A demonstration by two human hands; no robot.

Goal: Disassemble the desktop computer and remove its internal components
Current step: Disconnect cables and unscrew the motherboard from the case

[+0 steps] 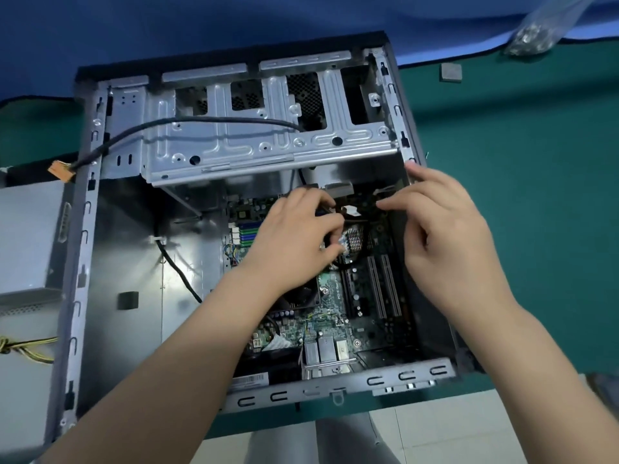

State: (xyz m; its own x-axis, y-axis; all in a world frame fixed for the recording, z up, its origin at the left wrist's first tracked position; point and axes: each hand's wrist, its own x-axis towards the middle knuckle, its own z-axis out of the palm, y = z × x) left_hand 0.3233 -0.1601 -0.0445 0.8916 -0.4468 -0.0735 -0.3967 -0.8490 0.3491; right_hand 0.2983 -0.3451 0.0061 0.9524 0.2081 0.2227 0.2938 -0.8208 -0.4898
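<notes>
- The desktop computer case [83,249] lies on its side on the green table [519,182], open face up, and both my hands are down inside it, near each other over the far end of the motherboard [335,316].
- My left hand [294,229] has its fingers curled over something small just beside the finned heatsink [355,239]; I judge it a cable connector, but the fingers hide it, so I cannot tell what exactly is pinched.
- My right hand [445,236] reaches in with its fingers extended toward the dark cables under the drive cage [268,142]; whether the fingertips pinch anything I cannot tell.
- Handling, as I judge it: the connector is light and stiff, its wires soft. I would hold the plastic body, not the wires, and pull straight off the board.
- The motherboard looks thin and fragile; I would take it by its edges only, clear of the slots and capacitors.
- The case is stamped sheet metal, likely heavy with sharp lips, so I keep my wrists off the rim.
- The power supply [26,242] already sits outside, at the left of the case.
</notes>
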